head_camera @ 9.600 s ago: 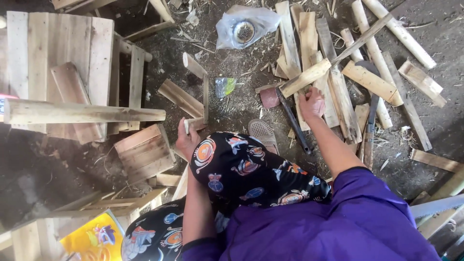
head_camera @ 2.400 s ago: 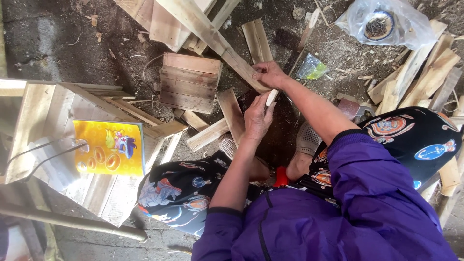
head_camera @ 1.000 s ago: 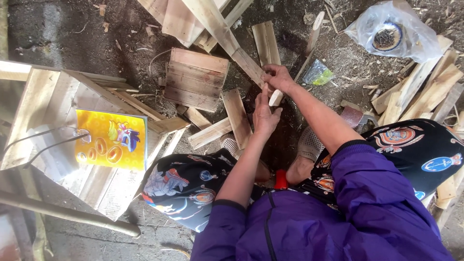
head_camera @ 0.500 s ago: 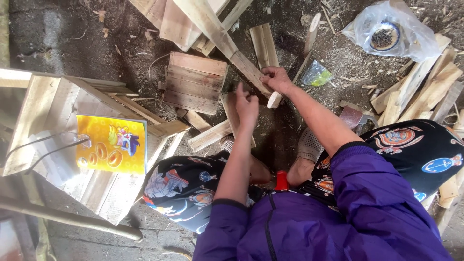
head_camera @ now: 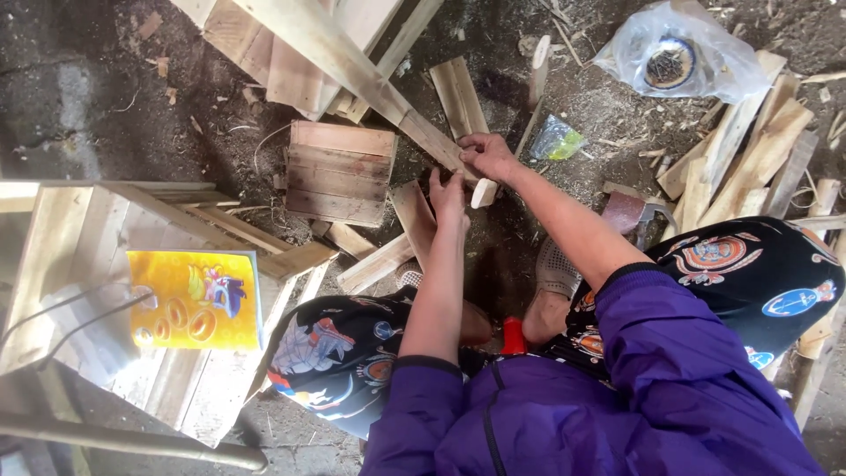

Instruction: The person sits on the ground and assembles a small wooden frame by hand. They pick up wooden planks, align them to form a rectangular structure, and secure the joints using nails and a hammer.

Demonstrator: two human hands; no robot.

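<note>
A long pale wooden bar (head_camera: 352, 66) runs diagonally from the top centre down to my hands. My right hand (head_camera: 485, 155) grips its lower end from above. My left hand (head_camera: 448, 196) reaches up under that end, fingers closed against the wood beside a short plank (head_camera: 414, 219) on the ground. Whether the left hand pinches something small is hidden. A small slatted wooden box (head_camera: 339, 172) lies just left of the hands.
A wooden crate (head_camera: 70, 256) with a yellow printed packet (head_camera: 194, 298) on it stands at the left. Loose sticks and planks (head_camera: 749, 150) pile at the right. A clear plastic bag holding a round tin (head_camera: 674, 62) lies top right. A hammer head (head_camera: 630, 211) is by my right knee.
Since a second ago my left hand has moved up from beneath the bar's end to press against it. My right hand stays on the bar. The view shifted slightly.
</note>
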